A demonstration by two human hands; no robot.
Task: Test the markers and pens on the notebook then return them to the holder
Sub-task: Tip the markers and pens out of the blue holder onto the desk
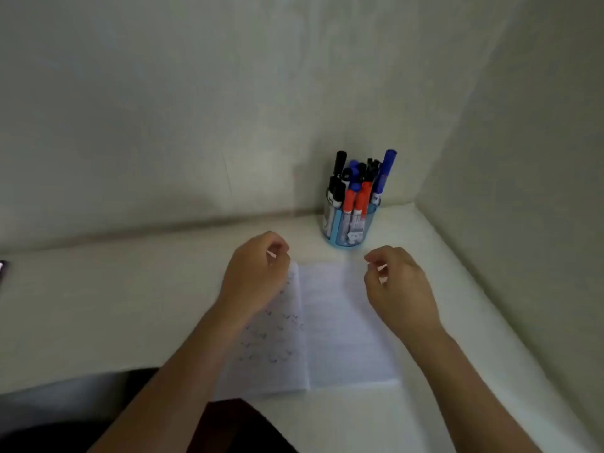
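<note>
Our left hand [255, 273] and right hand [402, 289] hover over the open white lined notebook [340, 322] on the white counter [98, 305], fingers loosely curled and holding nothing. The translucent blue round plastic holder [366, 223] stands just behind the notebook. We'd best pinch one red-capped marker [349, 200] high and lift it straight up.

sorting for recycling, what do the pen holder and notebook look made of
Pen holder: probably glossy blue-tinted clear plastic; marker barrels show through its wall. Notebook: thin matte white paper, faintly ruled, ink scribbles on its left page.
</note>
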